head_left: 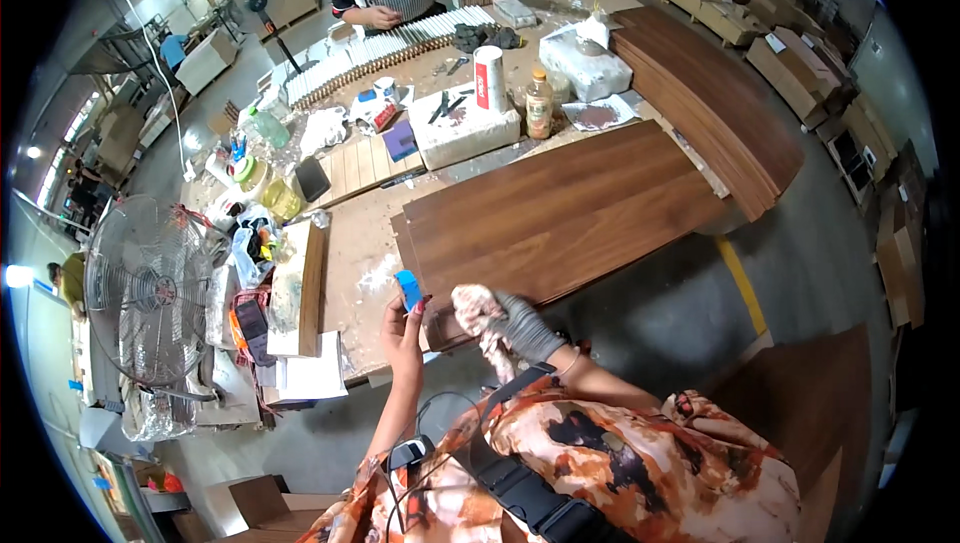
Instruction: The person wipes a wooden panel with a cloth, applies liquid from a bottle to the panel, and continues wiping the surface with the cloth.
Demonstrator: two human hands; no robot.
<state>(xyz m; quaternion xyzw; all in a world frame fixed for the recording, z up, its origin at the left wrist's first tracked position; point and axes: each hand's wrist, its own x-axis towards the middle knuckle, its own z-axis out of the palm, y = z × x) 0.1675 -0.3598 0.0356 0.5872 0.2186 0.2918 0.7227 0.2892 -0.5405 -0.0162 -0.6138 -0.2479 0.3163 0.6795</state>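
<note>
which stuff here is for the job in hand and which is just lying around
Apparently in use:
small blue piece, in the left hand
whitish cloth, in the gloved right hand
brown wood-grain board, near both hands

Seemingly just lying about:
orange-capped bottle
white-and-red cylinder
white papers

Near the upper centre of the frame, a red-and-white cylinder is being supported by a white block, and an orange-capped bottle is being seen just beside them. A wire-caged fan is being seen at the left, and a yellow floor stripe right of centre.
</note>
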